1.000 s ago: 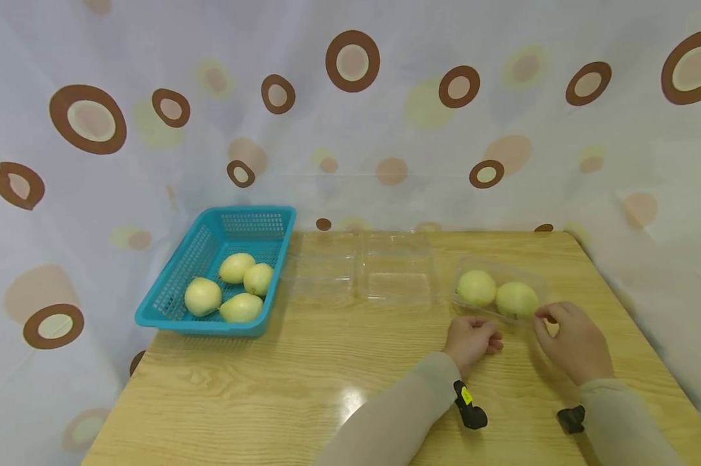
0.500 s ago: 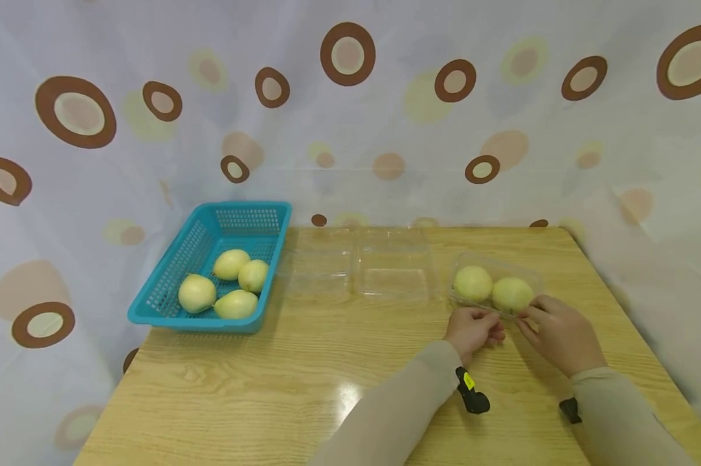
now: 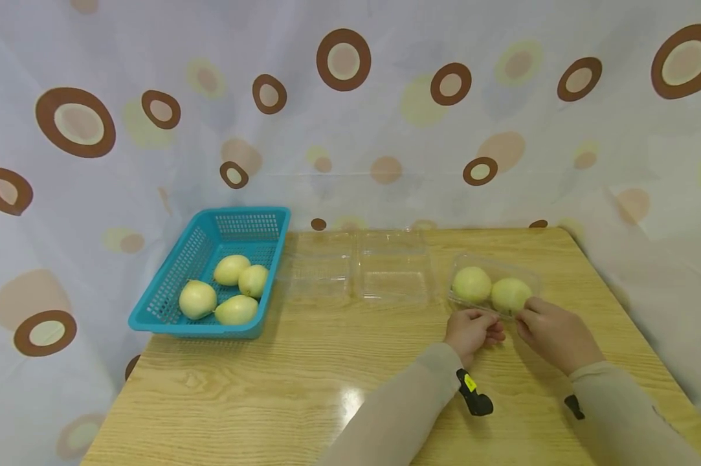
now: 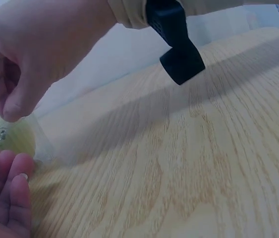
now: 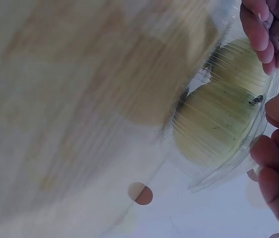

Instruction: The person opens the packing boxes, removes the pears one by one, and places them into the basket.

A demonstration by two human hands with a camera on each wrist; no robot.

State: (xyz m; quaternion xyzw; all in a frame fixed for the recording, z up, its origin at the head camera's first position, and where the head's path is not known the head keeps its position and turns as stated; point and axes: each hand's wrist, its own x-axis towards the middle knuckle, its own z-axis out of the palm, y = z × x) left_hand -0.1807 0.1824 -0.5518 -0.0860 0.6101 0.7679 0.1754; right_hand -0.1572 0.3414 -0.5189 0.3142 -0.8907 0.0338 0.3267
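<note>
A clear plastic container point(image 3: 498, 263) stands at the right of the table with two pale yellow-green fruits inside, the left fruit point(image 3: 471, 285) and the right fruit point(image 3: 510, 295). Its ribbed wall and the fruits' dark stem end show in the right wrist view. My left hand point(image 3: 468, 333) is at the middle of the container's near edge, thumb and fingers pinching the rim. Just to its right, my right hand point(image 3: 560, 336) pinches the same rim near the right corner between thumb and curled fingers. In the left wrist view, the right hand point(image 4: 35, 54) is above the left hand point(image 4: 3, 191).
A blue plastic basket point(image 3: 169, 321) at the back left holds several similar pale fruits point(image 3: 197, 299). Between basket and container, two clear plastic trays point(image 3: 393, 285) lie side by side on the wooden table point(image 3: 257, 395). A spotted curtain point(image 3: 350, 129) hangs behind.
My right hand has moved left along the container's near edge, and its thumb and fingers have closed on the rim. The left hand has stayed nearly in place.
</note>
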